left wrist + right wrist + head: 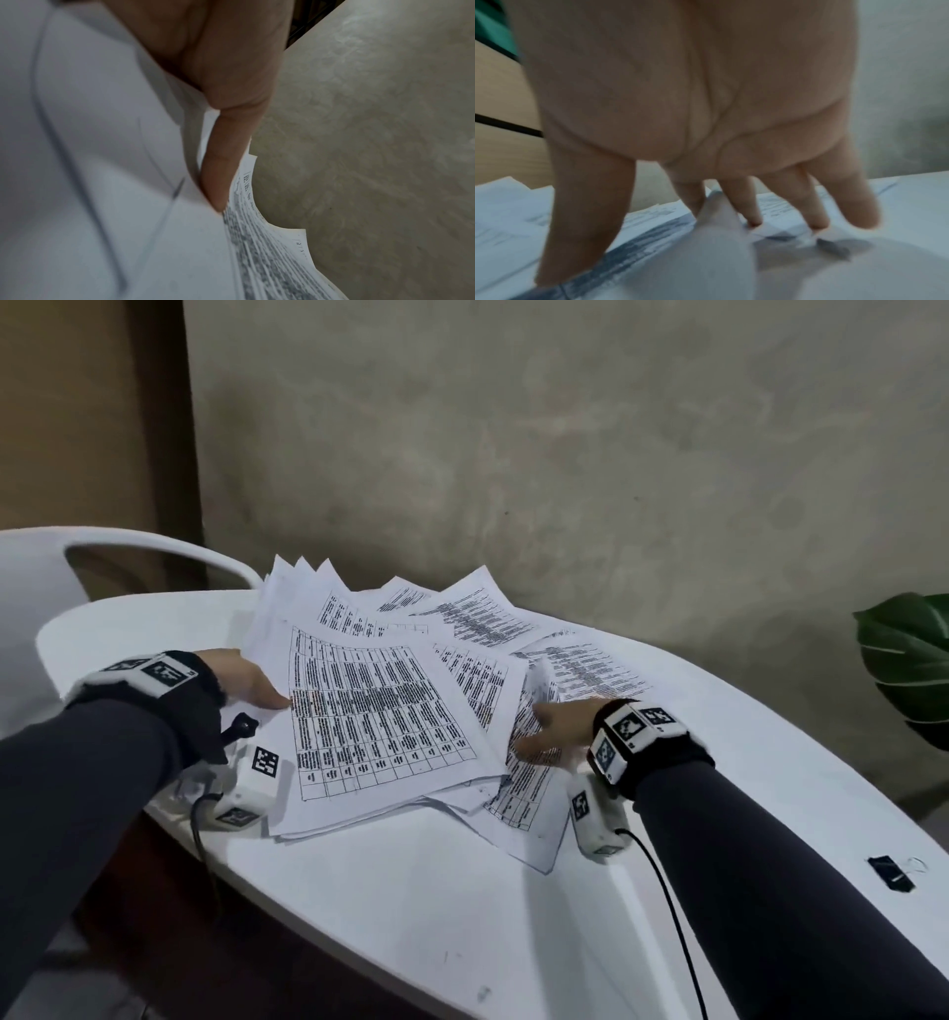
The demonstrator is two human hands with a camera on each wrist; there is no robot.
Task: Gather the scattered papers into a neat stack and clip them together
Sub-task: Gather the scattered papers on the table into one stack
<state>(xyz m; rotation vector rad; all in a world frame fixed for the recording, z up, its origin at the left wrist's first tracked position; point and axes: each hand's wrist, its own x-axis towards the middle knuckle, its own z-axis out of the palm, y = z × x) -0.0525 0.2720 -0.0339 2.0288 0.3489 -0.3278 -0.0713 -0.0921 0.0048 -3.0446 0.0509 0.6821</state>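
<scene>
The loose heap of white printed paper sheets (390,711) lies fanned on the white oval table (411,891). The left hand (246,680) pinches its left edge, steadying it; the right hand (554,731), fingers (754,205) spread and straight, presses strays inward. A black binder clip (891,873) waits well apart.

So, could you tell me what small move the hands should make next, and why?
Probably draw both hands inward: the left hand and right hand flank the papers, which lie fanned and crooked, while the binder clip waits unused.
</scene>
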